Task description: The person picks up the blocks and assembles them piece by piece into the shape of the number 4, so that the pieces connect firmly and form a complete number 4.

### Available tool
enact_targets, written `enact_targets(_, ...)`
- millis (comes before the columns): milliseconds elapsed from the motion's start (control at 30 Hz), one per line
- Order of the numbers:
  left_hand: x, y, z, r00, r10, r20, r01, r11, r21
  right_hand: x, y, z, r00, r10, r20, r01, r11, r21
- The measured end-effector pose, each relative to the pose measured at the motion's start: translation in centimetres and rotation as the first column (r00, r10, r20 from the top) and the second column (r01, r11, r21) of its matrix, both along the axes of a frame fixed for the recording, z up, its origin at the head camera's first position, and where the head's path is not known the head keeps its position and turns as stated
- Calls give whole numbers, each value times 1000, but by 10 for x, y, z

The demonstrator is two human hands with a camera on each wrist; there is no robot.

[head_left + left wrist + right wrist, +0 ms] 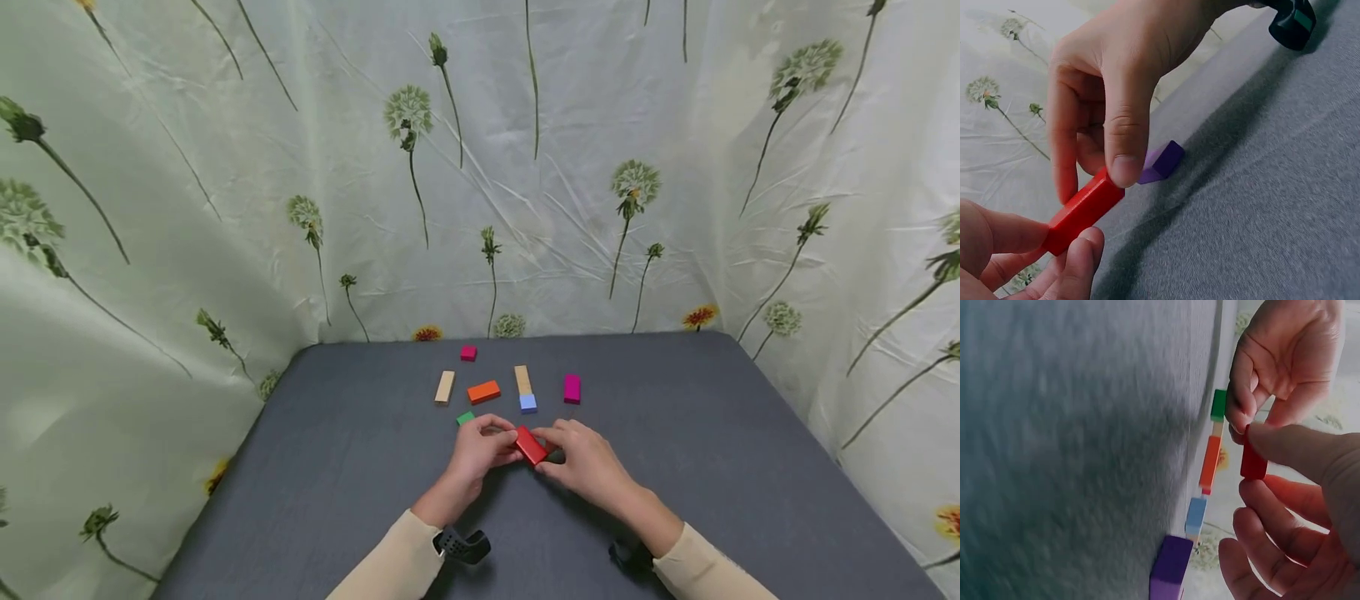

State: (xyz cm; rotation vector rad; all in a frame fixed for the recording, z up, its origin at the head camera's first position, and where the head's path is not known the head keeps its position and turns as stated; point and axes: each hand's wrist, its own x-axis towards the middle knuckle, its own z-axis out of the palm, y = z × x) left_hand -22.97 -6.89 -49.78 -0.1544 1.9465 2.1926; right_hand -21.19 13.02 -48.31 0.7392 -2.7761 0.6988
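Observation:
Both hands hold a glossy red block (531, 445) above the dark tabletop, one at either end. My left hand (482, 454) pinches its left end between thumb and fingers. At the other end, my right hand (588, 462) grips it with thumb and fingertips. The left wrist view shows the red block (1085, 211) tilted between the two hands. In the right wrist view, the right thumb covers part of the red block (1254, 459). A green block (466, 417) lies just beyond the left hand, partly hidden by it.
Farther back lie an orange block (483, 392), a plain wooden block (445, 388), another wooden block (522, 380) by a light blue block (528, 403), a magenta-purple block (572, 388) and a small pink block (468, 353). A flower-printed curtain (570, 250) surrounds the dark table (337, 500).

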Motion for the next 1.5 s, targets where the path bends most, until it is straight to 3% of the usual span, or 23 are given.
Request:
enact_targets(133,6,-3,1,1000,-26,-4,26,998,-52,5,-1,-2,999,28,41,-27,999,-37)
enact_targets(233,13,-4,1,999,-47,-23,44,993,-114,9,-1,-4,992,46,119,-37,996,-77)
enact_targets(433,22,-6,-4,991,-79,-107,52,970,-236,12,-2,-5,950,75,304,-31,989,-144)
enact_targets(533,24,-7,-6,985,-95,-142,48,952,-303,14,-3,-6,925,87,369,-28,986,-163)
enact_targets(633,26,-7,-9,980,-112,-163,40,919,-393,15,-4,-8,903,97,419,-21,983,-182)
enact_targets(767,28,-6,-11,975,-128,-183,24,875,-483,17,-5,-11,889,102,446,-11,979,-202)
enact_targets(867,29,-5,-11,973,-132,-189,19,863,-506,17,-6,-13,886,101,452,-7,979,-205)
enact_targets(1067,34,-4,-16,970,-146,-194,32,868,-496,18,-6,-13,868,95,487,10,978,-209)
enact_targets(1500,37,-11,-24,940,-209,-271,54,874,-484,17,-7,-16,890,114,441,-17,976,-218)
